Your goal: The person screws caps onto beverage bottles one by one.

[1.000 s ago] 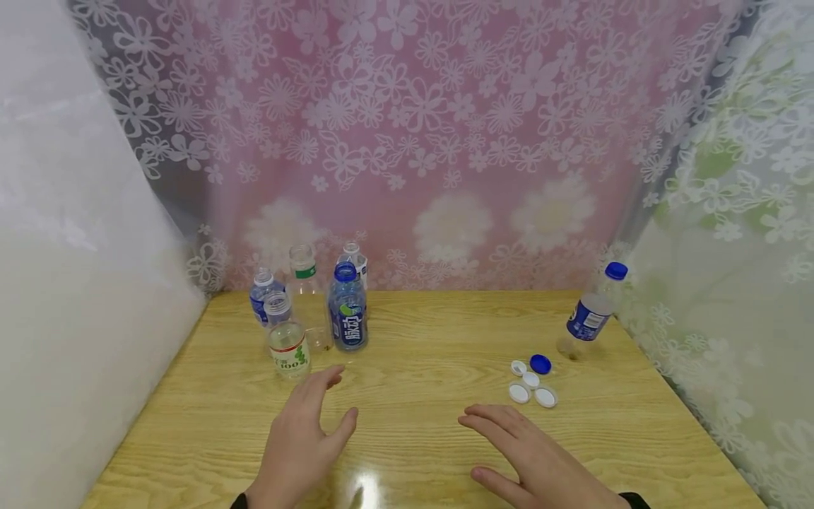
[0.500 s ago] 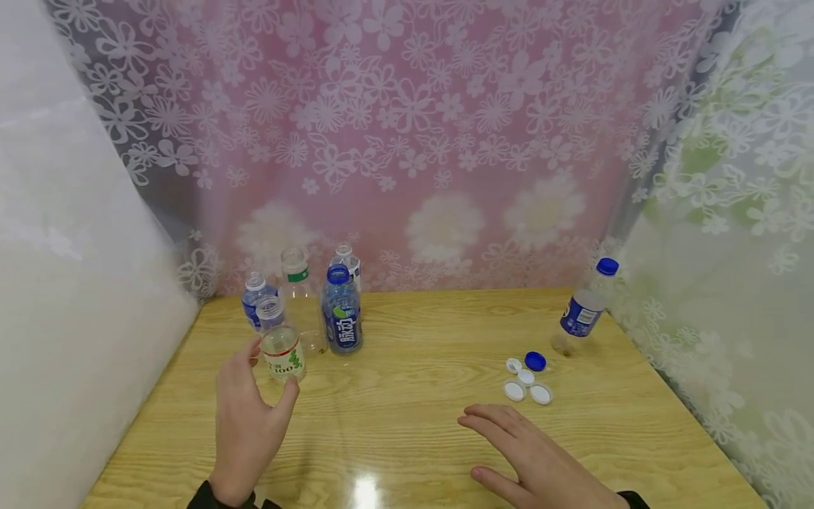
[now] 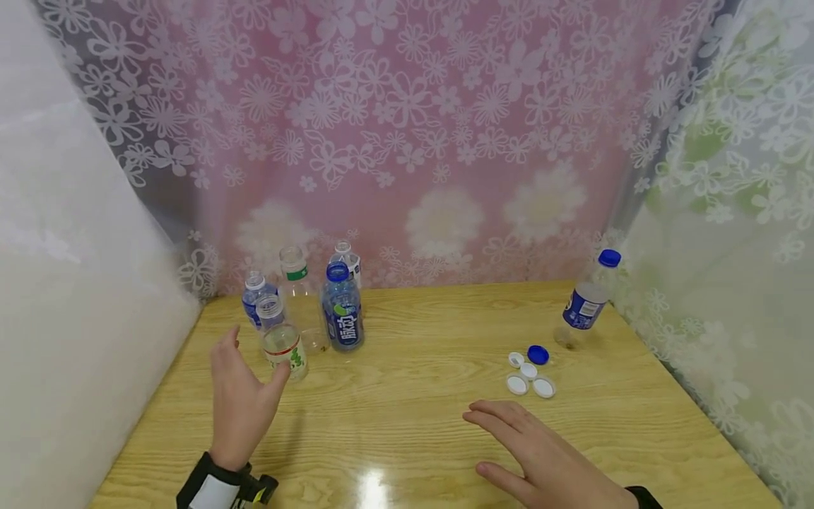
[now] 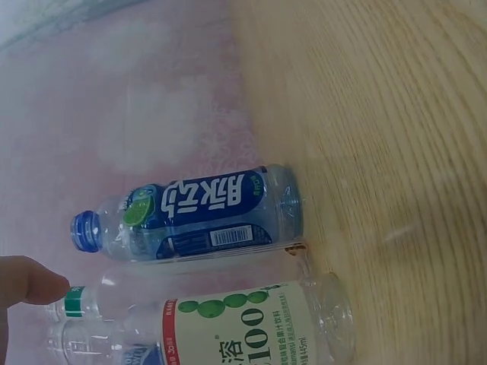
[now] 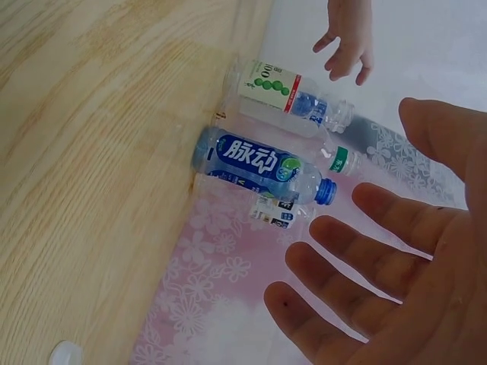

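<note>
Left hand point(image 3: 240, 396) risen, fingers spread beside green-label bottle point(image 3: 284, 344), wooden table point(image 3: 432, 424), floral curtains point(image 3: 407, 134)

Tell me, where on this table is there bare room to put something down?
The widest bare stretch of the table lies mid-table, between the cluster of bottles at back left and the loose caps. The strip between the left hand and right hand is bare too. It is crowded among the bottles and between the caps and the lone bottle.

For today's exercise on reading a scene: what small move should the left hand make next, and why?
Probably close the left hand around the green-labelled bottle. The hand is open right beside that uncapped bottle, thumb near its base, not yet gripping, while the right hand rests flat near the loose caps.
</note>
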A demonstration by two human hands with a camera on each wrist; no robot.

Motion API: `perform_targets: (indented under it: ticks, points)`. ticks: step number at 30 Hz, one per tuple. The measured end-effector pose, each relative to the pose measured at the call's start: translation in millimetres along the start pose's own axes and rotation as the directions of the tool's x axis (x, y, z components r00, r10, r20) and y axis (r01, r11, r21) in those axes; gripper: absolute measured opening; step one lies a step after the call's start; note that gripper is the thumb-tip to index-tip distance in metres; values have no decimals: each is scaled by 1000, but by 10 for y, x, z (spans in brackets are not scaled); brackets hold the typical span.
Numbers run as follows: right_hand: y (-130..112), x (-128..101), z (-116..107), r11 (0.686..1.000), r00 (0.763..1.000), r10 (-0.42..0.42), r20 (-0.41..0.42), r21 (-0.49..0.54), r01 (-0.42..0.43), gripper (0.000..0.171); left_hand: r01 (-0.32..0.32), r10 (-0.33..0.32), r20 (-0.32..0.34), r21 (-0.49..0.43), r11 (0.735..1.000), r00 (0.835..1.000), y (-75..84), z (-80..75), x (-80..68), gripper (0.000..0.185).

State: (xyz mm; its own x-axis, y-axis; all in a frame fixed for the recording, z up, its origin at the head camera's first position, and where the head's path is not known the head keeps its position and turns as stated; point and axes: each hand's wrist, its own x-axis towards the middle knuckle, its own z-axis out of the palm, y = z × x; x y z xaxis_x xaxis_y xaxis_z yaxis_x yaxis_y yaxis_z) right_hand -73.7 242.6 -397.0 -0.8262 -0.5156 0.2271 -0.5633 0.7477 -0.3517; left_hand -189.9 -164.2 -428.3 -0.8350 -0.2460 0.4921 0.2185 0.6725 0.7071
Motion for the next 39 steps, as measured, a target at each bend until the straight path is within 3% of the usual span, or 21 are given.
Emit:
perform_targets:
  ticks: [16, 33, 39]
  points:
    - [35, -52, -3, 999, 999, 33, 11, -16, -33, 55, 134, -137, 104, 33, 990, 985, -223, 222, 154, 104]
    - [60, -68, 51, 998, 1000, -2, 19, -62, 4, 51, 83, -92, 110, 77, 994, 990, -300, 337, 206, 86]
    - [60, -70, 47, 998, 999, 9, 37, -64, -7, 50, 103, -111, 121, 70, 992, 986, -323, 368, 225, 84]
